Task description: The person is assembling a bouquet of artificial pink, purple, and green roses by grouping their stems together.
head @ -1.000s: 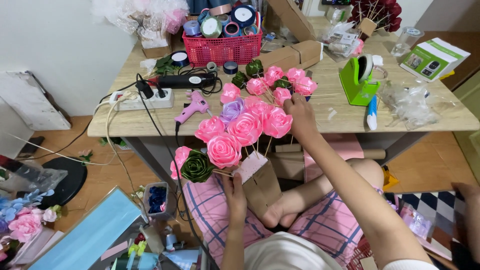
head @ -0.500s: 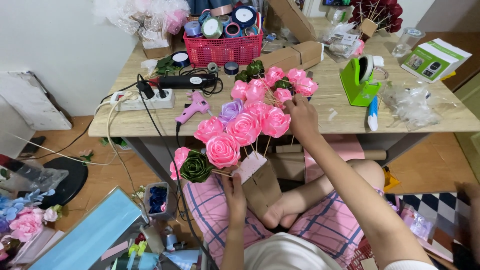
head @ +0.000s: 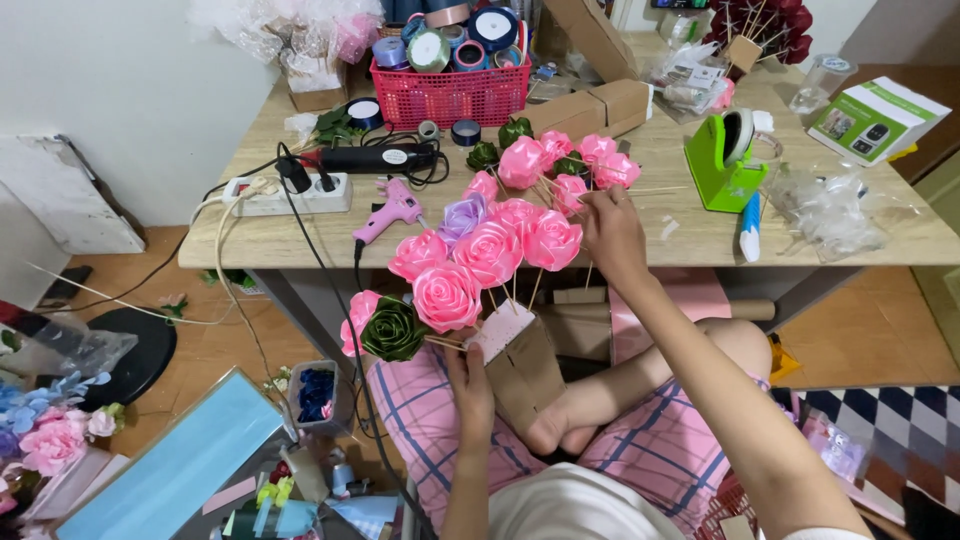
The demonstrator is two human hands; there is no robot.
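In the head view, a cardboard block [head: 522,362] is steadied on the lap by the left hand [head: 468,378], fingers closed around its edge, so the ribbon roses [head: 480,262] stuck in it are kept upright. The right hand [head: 612,232] is stretched forward, fingertips pinched on a rose stick beside the table's [head: 640,235] front edge.

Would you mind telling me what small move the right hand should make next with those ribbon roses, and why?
Probably the right hand should draw one stick from the pink roses on the table and bring it down to the cardboard block. The left hand steadies that block, which already carries a cluster of roses, and the right hand's fingers rest at the loose stems.
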